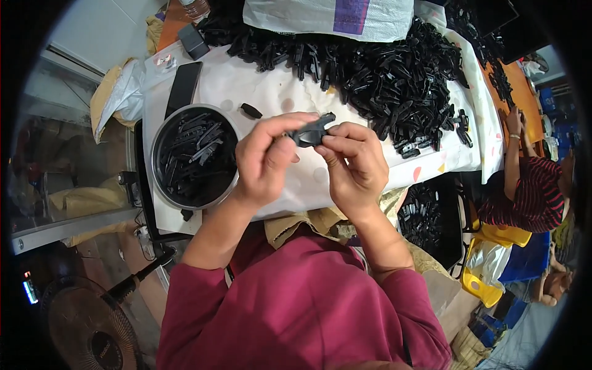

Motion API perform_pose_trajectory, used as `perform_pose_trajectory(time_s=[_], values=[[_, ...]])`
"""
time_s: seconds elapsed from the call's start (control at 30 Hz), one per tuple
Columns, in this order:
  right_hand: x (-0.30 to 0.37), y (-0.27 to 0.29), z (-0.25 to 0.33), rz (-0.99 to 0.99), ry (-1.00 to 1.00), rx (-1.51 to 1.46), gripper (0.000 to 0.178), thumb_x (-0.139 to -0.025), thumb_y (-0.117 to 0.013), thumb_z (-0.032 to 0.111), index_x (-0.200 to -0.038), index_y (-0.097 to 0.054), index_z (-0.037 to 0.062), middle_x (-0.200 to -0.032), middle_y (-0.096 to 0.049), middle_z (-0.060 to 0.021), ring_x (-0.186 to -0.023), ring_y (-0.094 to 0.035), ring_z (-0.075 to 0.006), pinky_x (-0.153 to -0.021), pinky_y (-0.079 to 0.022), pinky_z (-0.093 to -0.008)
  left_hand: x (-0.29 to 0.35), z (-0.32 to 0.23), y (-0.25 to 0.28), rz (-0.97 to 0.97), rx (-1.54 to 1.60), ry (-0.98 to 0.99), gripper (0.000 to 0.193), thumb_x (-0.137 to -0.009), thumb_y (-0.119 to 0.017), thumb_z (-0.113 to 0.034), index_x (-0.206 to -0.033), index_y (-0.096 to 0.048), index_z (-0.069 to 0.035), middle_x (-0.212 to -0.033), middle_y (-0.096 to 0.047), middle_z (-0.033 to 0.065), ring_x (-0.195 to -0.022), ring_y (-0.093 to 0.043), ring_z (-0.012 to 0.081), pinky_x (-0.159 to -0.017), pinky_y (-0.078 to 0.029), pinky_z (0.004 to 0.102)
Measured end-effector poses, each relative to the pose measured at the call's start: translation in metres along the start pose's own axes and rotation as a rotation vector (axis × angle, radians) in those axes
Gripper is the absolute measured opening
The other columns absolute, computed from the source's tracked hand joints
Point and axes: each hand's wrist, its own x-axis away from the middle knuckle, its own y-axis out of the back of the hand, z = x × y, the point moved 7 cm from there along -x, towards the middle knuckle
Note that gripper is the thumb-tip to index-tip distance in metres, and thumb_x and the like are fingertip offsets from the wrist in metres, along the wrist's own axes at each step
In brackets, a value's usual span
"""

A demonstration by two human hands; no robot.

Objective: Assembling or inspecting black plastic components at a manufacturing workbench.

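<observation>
Above the near part of the table, both of my hands hold one small black plastic part (pixel 310 134) with a narrow end pointing up and to the right. My left hand (pixel 268 157) is closed on its left end between thumb and fingers. With thumb and forefinger, my right hand (pixel 356 165) pinches its right side. A round metal bowl (pixel 155 154) of long, thin black pieces (pixel 200 145) stands left of my left hand. Beyond my hands, a single small black piece (pixel 251 111) lies on the pale spotted tablecloth (pixel 216 77).
A large heap of black plastic parts (pixel 394 80) covers the far right of the table, beside a white woven sack (pixel 296 18). A black phone-like slab (pixel 184 86) lies behind the bowl. A fan (pixel 92 327) stands lower left. At right, another person in a striped top (pixel 524 194) works.
</observation>
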Motion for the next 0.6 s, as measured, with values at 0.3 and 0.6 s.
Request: perform_pose_trajectory(time_s=[0.3, 0.6], values=[[0.021, -0.029, -0.013, 0.451, -0.188, 0.041, 0.035, -0.073, -0.068, 0.006, -0.104, -0.052, -0.0020, -0.094, -0.057, -0.0141, -0.080, -0.059, -0.0250, -0.073, -0.049, -0.0313, 0.027, -0.008, 0.016, 0.090, -0.305, -0.079, 0.027, -0.076, -0.068, -0.007, -0.096, -0.050, 0.001, -0.092, -0.063, 0.0166, -0.087, -0.061, 0.0216, -0.079, -0.048, 0.0321], [0.053, -0.067, -0.040, 0.562, -0.264, 0.082, 0.042, -0.073, -0.069, 0.024, -0.108, -0.054, 0.0043, -0.095, -0.057, -0.0145, -0.079, -0.056, -0.0319, -0.067, -0.048, -0.0347, 0.066, -0.010, 0.132, -0.419, -0.805, 0.286, 0.036, -0.081, -0.060, -0.013, -0.115, -0.052, -0.003, -0.097, -0.060, 0.0135, -0.087, -0.057, 0.0182, -0.078, -0.044, 0.0295]])
